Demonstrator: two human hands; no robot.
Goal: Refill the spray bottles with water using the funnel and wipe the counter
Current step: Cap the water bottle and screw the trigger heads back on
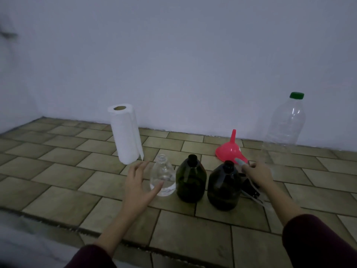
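Spray heads (pixel 251 188) (dark, blurred) behind right hand (pixel 257 172)

No legible text, label, brand, number or sign anywhere in view; clear spray bottle (pixel 162 176), unmarked; two dark bottles (pixel 190 180), bare of labels; large plastic bottle with green cap (pixel 286 122), no label readable; pink funnel (pixel 230 149) and paper towel roll (pixel 125 134), plain.
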